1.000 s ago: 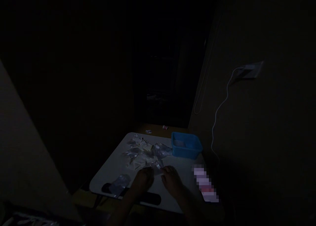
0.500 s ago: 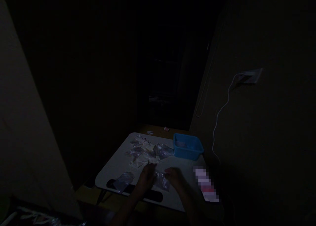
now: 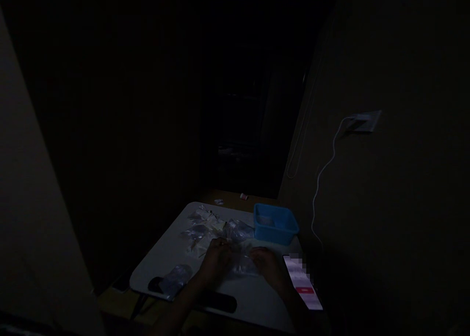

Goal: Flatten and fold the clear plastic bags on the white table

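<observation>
A clear plastic bag (image 3: 243, 266) is stretched between my two hands, low over the white folding table (image 3: 253, 297). My left hand (image 3: 218, 258) closes on its left side, fingers bent inward. On the opposite side, my right hand (image 3: 265, 262) pinches the bag's edge. The room is very dark, so the fingertips and anything inside the bag are hard to make out. Just beyond my hands lies a pile of crumpled plastic bags (image 3: 238, 229) and pale scraps. Another clear plastic bag (image 3: 176, 278) rests near the table's front left edge.
A blue plastic basket (image 3: 273, 235) stands at the table's back right corner. A lit phone (image 3: 303, 287) lies along the right edge. A white cable (image 3: 317, 184) hangs from a wall socket (image 3: 364, 122). A small red and white item (image 3: 244, 197) sits behind the table.
My hands have moved slightly apart, pulling the bag wider. The view has shifted a little, so the table appears lower and further left.
</observation>
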`<state>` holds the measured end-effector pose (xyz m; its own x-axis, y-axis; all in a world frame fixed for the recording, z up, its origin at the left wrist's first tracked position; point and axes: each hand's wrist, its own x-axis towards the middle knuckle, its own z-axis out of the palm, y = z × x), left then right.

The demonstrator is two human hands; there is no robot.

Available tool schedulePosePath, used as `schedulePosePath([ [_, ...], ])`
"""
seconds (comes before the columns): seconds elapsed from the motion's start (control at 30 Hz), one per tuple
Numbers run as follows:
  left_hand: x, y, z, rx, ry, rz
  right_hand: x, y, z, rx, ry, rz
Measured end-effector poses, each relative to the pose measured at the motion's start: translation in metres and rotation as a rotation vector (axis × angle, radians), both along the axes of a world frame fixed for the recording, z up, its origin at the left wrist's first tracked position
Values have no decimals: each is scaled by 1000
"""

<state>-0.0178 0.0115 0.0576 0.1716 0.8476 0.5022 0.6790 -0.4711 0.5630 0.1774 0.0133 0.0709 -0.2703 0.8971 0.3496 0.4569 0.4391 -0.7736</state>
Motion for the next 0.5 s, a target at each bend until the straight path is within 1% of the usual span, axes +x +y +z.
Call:
schedulePosePath([
  [0.07, 1, -10, 3, -21, 55, -51, -1, -11, -2, -62, -131, -36],
  [0.13, 1, -24, -3, -113, 129, -81, -4, -23, -11, -114, -253, -62],
  [0.17, 0, -33, -9, -168, 176, -88, -7, -29, -18, -127, -284, -77],
  [0.2, 0, -41, -17, -207, 193, -89, -9, -34, -25, -154, -295, -62],
  [0.27, -3, -56, -32, -245, 189, -156, -15, -41, -42, -249, -244, -33],
  [0.3, -4, -61, -39, -250, 176, -184, -18, -42, -50, -266, -204, -35],
  [0.37, -9, -68, -47, -240, 164, -214, -23, -41, -63, -252, -122, -71],
  [0.5, -22, -69, -52, -174, 148, -208, -21, -32, -78, -81, -41, -233],
])
